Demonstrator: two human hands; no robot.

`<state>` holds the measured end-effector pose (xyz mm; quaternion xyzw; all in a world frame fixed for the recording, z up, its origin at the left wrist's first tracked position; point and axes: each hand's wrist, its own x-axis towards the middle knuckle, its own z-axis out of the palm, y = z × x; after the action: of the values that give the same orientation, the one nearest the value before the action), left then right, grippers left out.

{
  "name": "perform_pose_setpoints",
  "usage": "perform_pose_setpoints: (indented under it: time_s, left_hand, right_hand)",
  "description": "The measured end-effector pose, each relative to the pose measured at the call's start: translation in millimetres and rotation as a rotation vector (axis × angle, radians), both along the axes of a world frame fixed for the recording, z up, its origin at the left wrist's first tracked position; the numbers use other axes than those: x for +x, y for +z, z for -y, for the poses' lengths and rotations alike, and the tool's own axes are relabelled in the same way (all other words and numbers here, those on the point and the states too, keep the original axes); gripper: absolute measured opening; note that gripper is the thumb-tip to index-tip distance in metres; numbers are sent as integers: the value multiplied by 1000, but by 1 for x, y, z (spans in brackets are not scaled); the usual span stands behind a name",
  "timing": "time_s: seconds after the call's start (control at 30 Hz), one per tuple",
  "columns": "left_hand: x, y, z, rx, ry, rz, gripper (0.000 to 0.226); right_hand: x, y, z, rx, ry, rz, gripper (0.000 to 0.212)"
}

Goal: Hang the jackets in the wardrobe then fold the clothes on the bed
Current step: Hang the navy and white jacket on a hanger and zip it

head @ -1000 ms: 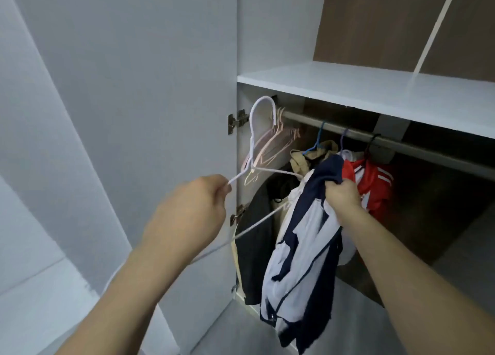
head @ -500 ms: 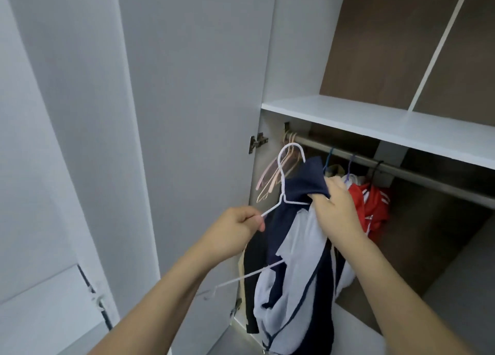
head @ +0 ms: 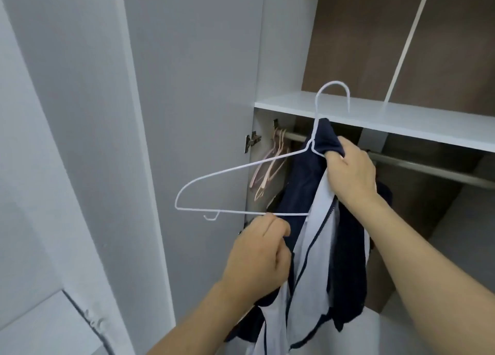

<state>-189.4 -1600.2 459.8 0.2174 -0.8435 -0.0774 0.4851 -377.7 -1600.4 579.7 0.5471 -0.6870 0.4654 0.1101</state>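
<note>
While one jacket (head: 316, 220) hangs bunched in front of the open wardrobe (head: 348, 60), it is held up between two hands, below the shelf and in front of the rail. It is soft cloth in two colours, navy and white, with thin navy piping and a toothed zip edge running down the white panel; its folds droop past the bottom of the view. One white hanger (head: 241, 178) is partly threaded into it: thin wire, coated and smooth, bent into a wide triangle with a round hook on top and a small notch hook on the bottom bar. Its hook rises in front of the shelf edge, not on the rail.

On the right hand (head: 351, 175) the grip is clenched on the navy collar cloth just beside the hanger's neck. On the left hand (head: 257, 258) the grip pinches the hanger's bottom bar between thumb and fingers, touching the jacket's edge.

Behind them runs one round metal rail (head: 428, 167), dull grey, under one flat white shelf (head: 388, 119). At the rail's left end hang several pale pink hangers (head: 267, 172), thin and overlapping; I cannot count them exactly. One small metal hinge (head: 251, 142) sits on the smooth grey door (head: 192, 87). Brown wood-grain panels back the upper compartment, split by one white divider.
</note>
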Motion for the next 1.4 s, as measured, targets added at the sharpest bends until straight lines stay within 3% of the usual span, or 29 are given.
perform_pose_setpoints:
  time_s: [0.07,0.17,0.23,0.33,0.4,0.5,0.57,0.73,0.9,1.1,1.23,1.4]
  left_hand:
    - [-2,-24,13,404,55,23,18]
    - [-13,-40,36,778,13,196,57]
    - [-20,-41,42,906,-115,287,31]
    - [-14,-49,50,946,-195,399,20]
    - [1,-55,57,1092,-247,326,3]
    - [22,-47,74,1379,-250,-89,12]
    - [30,-28,89,1365,-182,-156,11]
    - [37,37,109,1404,-25,-64,22]
    - [35,96,98,1362,124,71,29]
    - [5,115,77,1540,-159,-141,26]
    - [9,125,85,1154,75,118,37]
    - [15,129,81,1132,145,314,35]
  right_hand:
    - [5,7,-1,-21,-12,2,19]
    - [14,17,-4,-57,-1,-3,18]
    - [19,22,-7,-84,3,-6,20]
    - [10,27,-15,-110,-41,11,20]
    - [-3,27,-24,-110,-77,10,20]
    - [-17,17,-39,-55,-112,-45,20]
    - [-25,3,-46,29,-153,-124,14]
    - [-32,-32,-47,208,-295,-365,20]
    - [-26,-43,-49,115,-345,-469,9]
    - [-27,-38,-43,25,-420,-431,21]
    - [-41,-19,-53,-66,-492,-465,17]
    - [-39,-10,-59,-1,-462,-621,23]
